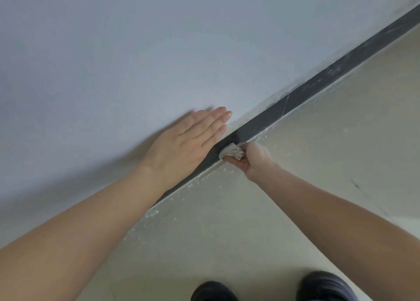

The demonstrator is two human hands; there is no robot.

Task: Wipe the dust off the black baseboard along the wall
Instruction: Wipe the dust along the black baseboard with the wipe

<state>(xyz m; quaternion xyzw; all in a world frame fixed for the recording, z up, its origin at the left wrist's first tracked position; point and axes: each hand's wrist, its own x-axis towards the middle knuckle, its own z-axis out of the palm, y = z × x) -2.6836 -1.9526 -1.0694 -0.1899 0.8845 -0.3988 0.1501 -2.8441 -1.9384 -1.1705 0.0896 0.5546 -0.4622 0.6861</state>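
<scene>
While the left hand (186, 141) lay flat on the wall (136, 50), the right hand (254, 160) squeezed a crumpled cloth (231, 152) against the black baseboard (306, 91), mid-wipe, and probably needed to slide next toward the dust at two o'clock.

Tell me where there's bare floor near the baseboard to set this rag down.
Bare floor lies right of the right hand, between the baseboard and that forearm; another patch sits between both forearms, above the shoes. It is crowded where the rag meets the baseboard, beside the left hand on the wall.
</scene>
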